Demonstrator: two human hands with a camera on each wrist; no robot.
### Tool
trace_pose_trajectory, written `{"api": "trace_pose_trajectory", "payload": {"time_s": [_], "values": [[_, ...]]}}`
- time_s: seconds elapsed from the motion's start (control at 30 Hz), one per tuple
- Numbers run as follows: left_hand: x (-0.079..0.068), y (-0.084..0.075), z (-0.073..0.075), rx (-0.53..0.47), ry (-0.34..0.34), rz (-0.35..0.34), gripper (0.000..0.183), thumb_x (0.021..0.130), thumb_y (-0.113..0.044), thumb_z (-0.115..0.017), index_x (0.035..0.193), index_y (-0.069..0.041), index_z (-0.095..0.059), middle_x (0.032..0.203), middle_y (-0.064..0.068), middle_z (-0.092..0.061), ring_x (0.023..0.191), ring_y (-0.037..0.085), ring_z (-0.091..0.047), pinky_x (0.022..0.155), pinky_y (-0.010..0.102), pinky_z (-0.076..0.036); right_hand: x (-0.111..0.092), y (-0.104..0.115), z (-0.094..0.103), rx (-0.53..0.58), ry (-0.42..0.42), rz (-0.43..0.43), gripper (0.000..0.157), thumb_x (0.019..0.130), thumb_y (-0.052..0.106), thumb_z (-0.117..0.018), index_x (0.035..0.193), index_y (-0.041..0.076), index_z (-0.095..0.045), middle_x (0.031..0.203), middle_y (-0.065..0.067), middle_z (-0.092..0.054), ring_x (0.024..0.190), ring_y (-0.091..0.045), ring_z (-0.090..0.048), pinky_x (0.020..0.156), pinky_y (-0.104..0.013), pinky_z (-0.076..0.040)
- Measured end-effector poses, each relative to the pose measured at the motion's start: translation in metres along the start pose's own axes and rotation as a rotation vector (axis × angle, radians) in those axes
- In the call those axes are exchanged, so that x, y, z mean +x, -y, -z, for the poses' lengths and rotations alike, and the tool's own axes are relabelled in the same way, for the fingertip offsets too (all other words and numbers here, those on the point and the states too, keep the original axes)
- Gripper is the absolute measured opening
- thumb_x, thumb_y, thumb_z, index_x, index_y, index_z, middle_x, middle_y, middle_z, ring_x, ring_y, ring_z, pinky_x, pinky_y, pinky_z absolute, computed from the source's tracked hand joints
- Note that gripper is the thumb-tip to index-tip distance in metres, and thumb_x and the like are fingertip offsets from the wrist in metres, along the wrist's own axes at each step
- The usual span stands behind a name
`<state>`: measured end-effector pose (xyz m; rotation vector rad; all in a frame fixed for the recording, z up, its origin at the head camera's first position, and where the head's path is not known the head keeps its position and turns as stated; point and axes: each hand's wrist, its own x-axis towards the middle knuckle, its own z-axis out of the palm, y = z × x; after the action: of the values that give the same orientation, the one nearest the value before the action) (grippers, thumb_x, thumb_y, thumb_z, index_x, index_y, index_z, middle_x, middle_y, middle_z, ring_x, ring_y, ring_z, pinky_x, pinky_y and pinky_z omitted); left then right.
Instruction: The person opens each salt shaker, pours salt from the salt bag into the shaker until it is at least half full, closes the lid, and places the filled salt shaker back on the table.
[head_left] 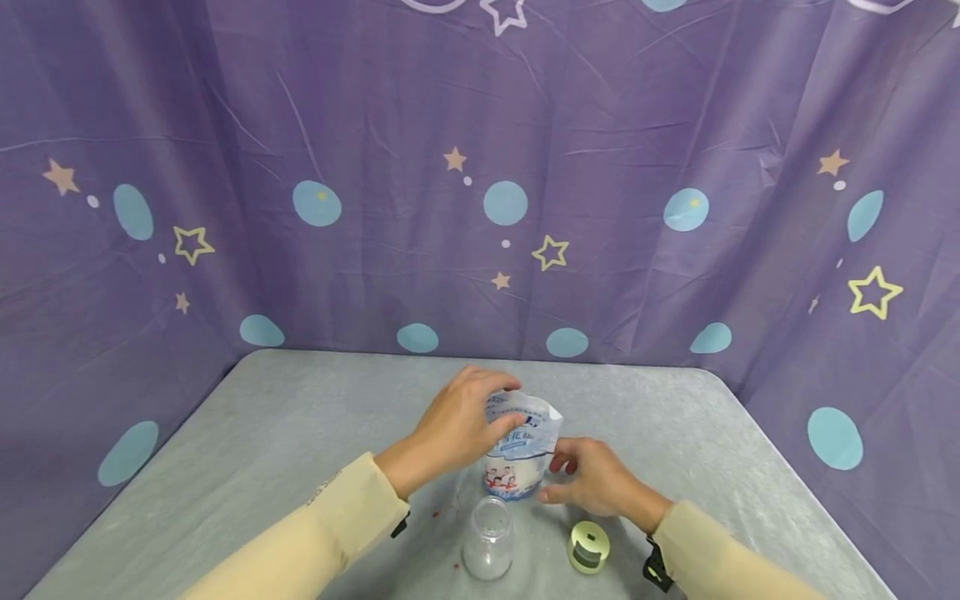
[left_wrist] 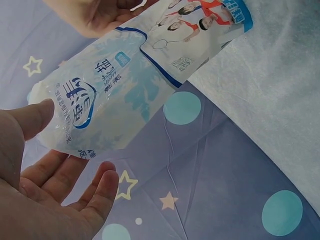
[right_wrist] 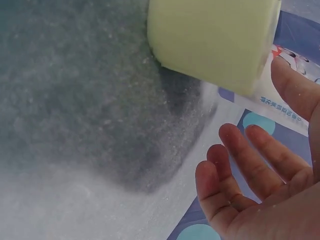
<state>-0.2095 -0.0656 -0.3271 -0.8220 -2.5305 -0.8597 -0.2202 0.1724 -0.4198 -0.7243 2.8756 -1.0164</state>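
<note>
Head view: a blue-and-white bag (head_left: 522, 450) over the middle part of the surface (head_left: 300, 433), near upright, base down, printed side toward the camera. Stands on the surface or hangs just above; cannot tell which.

Left grip (head_left: 459, 417), at the bag's upper left: pinches the top between thumb in front and fingers behind. Same pinch in the left wrist view, with the thumb tip against the printed face and the outer fingers away from the bag.

Right grip (head_left: 596, 479), at the bag's lower right: spread, with loosely bent fingers and a gap between thumb and fingertips. Touches the bag's edge or lies just beside; cannot tell.

Just in front of the bag, near its base: an uncapped clear jar (head_left: 489, 546), upright. In front and to the right of the bag: a pale green lid (head_left: 588, 546), on the surface; looms large at the top of the right wrist view, with part of the bag beyond. In front and to the left of the bag: small red bits (head_left: 456, 567).

Behind the bag, past the surface's far edge: a purple patterned curtain (head_left: 375, 275). In front of the bag, to either side: pale sleeves (head_left: 300, 542) and black straps (head_left: 657, 568).
</note>
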Motion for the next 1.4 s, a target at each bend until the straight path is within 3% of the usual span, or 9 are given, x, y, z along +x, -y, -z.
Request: {"api": "trace_pose_trajectory", "payload": {"time_s": [0.37,0.53,0.73,0.93,1.1,1.4], "values": [[0.004,0.001,-0.003,-0.016,0.013,-0.012,0.028,0.089,-0.022,-0.082,0.115,-0.013,-0.075,0.116,0.002,-0.073,0.113,0.023,-0.061,0.094,0.042,-0.052,0.007,0.007,-0.003,-0.015,0.041,-0.047,0.034,0.069,0.026,-0.095,0.087,0.012,-0.071,0.081,0.0,-0.067,0.069,-0.012,-0.055,0.057,-0.027,-0.046],[0.005,-0.001,-0.003,-0.01,0.026,0.012,0.018,0.089,-0.018,-0.081,0.106,-0.015,-0.077,0.105,0.0,-0.073,0.103,0.019,-0.062,0.088,0.04,-0.053,0.01,0.01,-0.006,-0.01,0.067,-0.062,0.035,0.07,0.025,-0.096,0.092,0.012,-0.071,0.079,0.001,-0.065,0.067,-0.012,-0.056,0.055,-0.028,-0.047],[0.007,-0.003,-0.002,0.043,0.025,0.02,0.005,0.088,-0.018,-0.082,0.092,-0.018,-0.078,0.089,-0.006,-0.071,0.09,0.015,-0.061,0.077,0.035,-0.051,0.012,0.011,-0.01,-0.063,0.057,-0.07,0.028,0.073,0.024,-0.093,0.09,0.012,-0.073,0.074,0.006,-0.066,0.063,-0.011,-0.056,0.052,-0.028,-0.047],[0.006,-0.003,-0.001,0.115,0.003,-0.008,0.006,0.086,-0.021,-0.084,0.085,-0.021,-0.078,0.083,-0.007,-0.071,0.087,0.015,-0.062,0.075,0.036,-0.051,0.014,0.01,-0.012,-0.082,0.031,-0.089,0.022,0.075,0.024,-0.092,0.082,0.013,-0.075,0.072,0.008,-0.067,0.061,-0.01,-0.055,0.051,-0.028,-0.046],[0.005,-0.001,0.001,0.157,-0.029,-0.044,0.005,0.085,-0.021,-0.084,0.087,-0.021,-0.08,0.082,-0.008,-0.073,0.083,0.015,-0.06,0.074,0.036,-0.05,0.013,0.009,-0.012,-0.08,0.004,-0.066,0.019,0.075,0.022,-0.091,0.075,0.014,-0.074,0.073,0.008,-0.066,0.059,-0.008,-0.052,0.05,-0.027,-0.043],[0.005,0.001,0.002,0.124,-0.073,-0.017,0.006,0.086,-0.024,-0.083,0.088,-0.02,-0.081,0.085,-0.007,-0.074,0.086,0.016,-0.064,0.075,0.036,-0.052,0.007,0.005,-0.005,-0.059,-0.003,0.019,0.023,0.079,0.022,-0.089,0.069,0.014,-0.07,0.065,0.006,-0.059,0.054,-0.004,-0.048,0.048,-0.024,-0.041]]}}
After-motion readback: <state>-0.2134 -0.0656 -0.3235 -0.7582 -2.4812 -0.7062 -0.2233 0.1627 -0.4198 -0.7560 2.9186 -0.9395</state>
